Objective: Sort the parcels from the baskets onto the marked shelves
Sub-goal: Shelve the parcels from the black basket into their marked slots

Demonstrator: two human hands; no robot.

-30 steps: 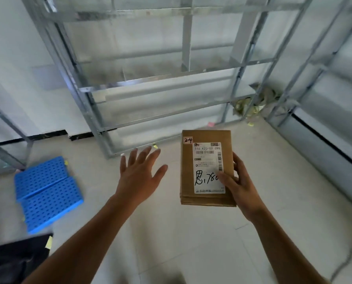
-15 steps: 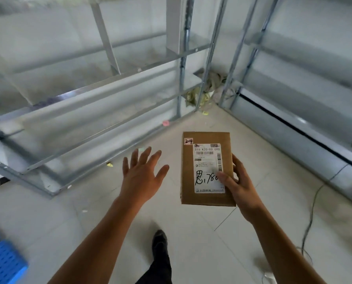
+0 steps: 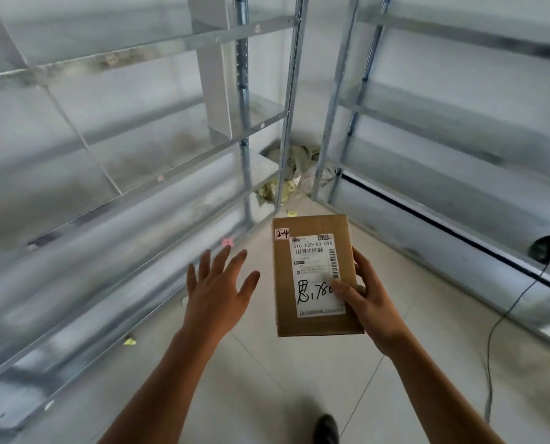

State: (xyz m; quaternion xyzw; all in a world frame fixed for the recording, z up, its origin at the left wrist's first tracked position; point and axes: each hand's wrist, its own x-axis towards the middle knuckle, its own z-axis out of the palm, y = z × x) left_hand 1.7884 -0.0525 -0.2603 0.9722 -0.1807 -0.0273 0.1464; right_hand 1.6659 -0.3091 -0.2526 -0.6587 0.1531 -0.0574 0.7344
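Parcel (image 3: 312, 277) "2-4" in right hand (image 3: 368, 298)

Head camera, angled down, near shelf corner (image 3: 294, 174)

Bare left hand (image 3: 217, 291), bare right hand (image 3: 368, 302), bare forearms (image 3: 168, 379), black shoe (image 3: 326, 427)

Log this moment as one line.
right hand: holds parcel marked 2-4 | left hand: open, empty | parcel: not yet shelved
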